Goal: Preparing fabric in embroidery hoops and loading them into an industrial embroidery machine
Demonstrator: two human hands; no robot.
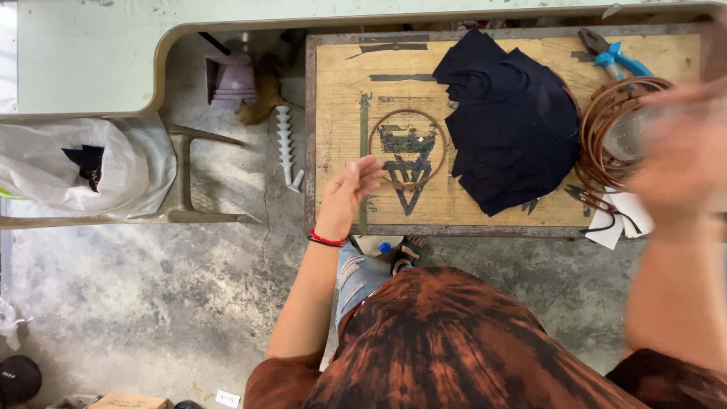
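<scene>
Top-down view of a wooden worktop (341, 91) framed by a metal rim. The left hand (350, 191) lay near the front rim, fingers loosely spread, its fingertips at the lower arc of a single brown ring (379, 127) that lay flat on the left half of the worktop; whether they gripped it could not be told. The right hand (685, 151) was raised over the right edge and blurred, so its grip could not be told. Beneath it lay a coil of several brown rings (598, 129). One pile of dark cloth (515, 121) filled the centre. One pair of blue-handled pliers (617, 57) lay at the back right corner. Bare wood remained only around the single ring. On a green chair (182, 174) to the left, one white bag (129, 163) held a dark item (87, 163).
</scene>
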